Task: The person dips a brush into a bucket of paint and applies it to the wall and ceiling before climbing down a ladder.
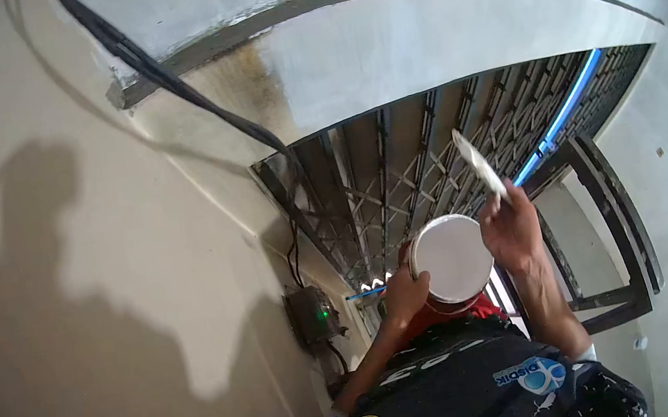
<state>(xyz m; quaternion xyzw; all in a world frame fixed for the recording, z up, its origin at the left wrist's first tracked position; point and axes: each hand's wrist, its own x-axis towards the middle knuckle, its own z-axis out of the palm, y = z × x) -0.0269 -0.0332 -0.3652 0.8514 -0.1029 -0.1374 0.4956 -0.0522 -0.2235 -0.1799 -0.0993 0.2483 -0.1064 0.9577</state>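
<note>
Dark shirt [472,381], spotted with white, fills the bottom edge. Above it the left hand [407,292] is closed on the rim of a round white tub [452,257], held up in front of a metal grille [397,161]. The right hand [511,226] is clamped around a flat blade [475,158], perhaps a putty knife, coated white and pointing up. With only one hand on its edge, the tub could tip and spill on the shirt, or splash the electrical box [314,313] on the wall.
</note>
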